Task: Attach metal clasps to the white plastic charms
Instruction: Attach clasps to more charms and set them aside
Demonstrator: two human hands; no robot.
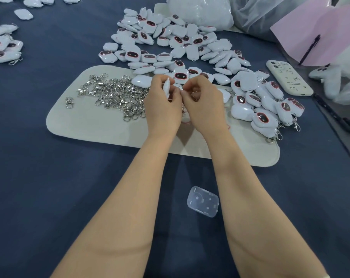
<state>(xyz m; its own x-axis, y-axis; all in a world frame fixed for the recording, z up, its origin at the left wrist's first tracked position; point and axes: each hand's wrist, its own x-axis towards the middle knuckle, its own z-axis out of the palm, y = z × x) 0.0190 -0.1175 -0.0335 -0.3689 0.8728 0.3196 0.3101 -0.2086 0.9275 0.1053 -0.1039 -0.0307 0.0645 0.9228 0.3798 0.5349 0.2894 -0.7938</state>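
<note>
1. Forearms reach away from me over the dark cloth (49,177), with a clear tray (203,201) lying between them, untouched.
2. My left hand (162,101) holds one charm (167,87) above the mat (89,121). Its fingers are curled round the charm, which stands on edge with its thin side toward me.
3. The charm's long axis runs away from me and leans a little to the right, so one narrow edge faces the right hand.
4. My right hand (205,103) is just beside the left, with the fingertips of both touching at that edge. The right fingers are curled with their tips pressed together on something small.
5. A bit of metal, which I take for the clasp (183,112), hangs in the gap below the two hands. Its ring end is hidden by the fingers, so I cannot tell whether it is through the charm's loop yet.
6. The step turns on that meeting point: the ring has to go in sideways, from the right hand toward the left. The right hand would feed it while the left keeps the charm from twisting.
7. Loose clasps (118,95) lie just left of the left hand, bare charms (170,43) are heaped beyond, and finished ones (266,109) sit to the right.
</note>
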